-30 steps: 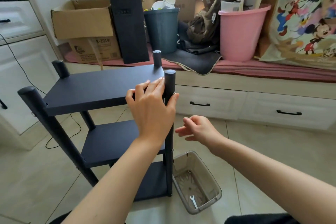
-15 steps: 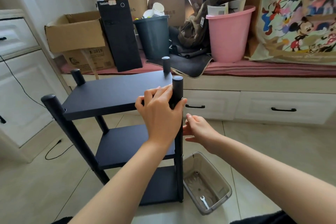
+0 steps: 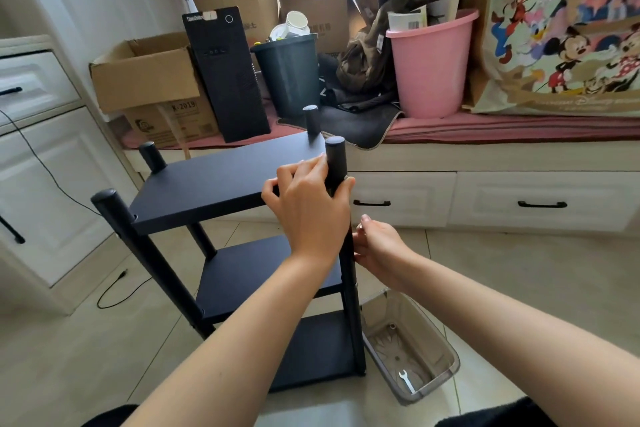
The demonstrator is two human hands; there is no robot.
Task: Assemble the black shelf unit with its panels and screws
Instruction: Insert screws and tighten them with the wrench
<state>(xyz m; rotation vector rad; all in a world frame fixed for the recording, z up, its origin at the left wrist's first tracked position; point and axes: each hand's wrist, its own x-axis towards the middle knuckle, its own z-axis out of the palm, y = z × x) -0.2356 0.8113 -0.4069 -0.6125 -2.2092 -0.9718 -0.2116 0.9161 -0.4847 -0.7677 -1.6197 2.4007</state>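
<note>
A: Where does the black shelf unit (image 3: 221,180) stand?

B: Upright on the tiled floor (image 3: 519,281), in front of a white drawer bench (image 3: 450,198), with three dark panels between four round posts.

A: And the hands?

B: The left hand (image 3: 308,215) grips the near right post (image 3: 337,163) at the corner of the top panel, fingers curled over the panel edge and thumb wrapped round the far side of the post. The right hand (image 3: 379,246) is lower, just beside the same post, fingertips drawn together against it. Whether it pinches a screw I cannot tell.

A: Any tools?

B: A small wrench (image 3: 406,381) lies in a clear plastic bin (image 3: 446,354) on the floor, touching the unit's near right foot.

A: Any writing to read?

B: The black computer tower (image 3: 228,76) on the bench cushion carries a white logo starting "Think"; the rest is partly covered by a sticker. The lower cardboard box (image 3: 173,121) beside it shows "-2019". The cartoon-print bag (image 3: 568,42) at the right reads "Disney" along its bottom edge. A barcode label shows on papers in the pink bucket (image 3: 431,69). Print on the tall cartons behind is too small to read.
</note>
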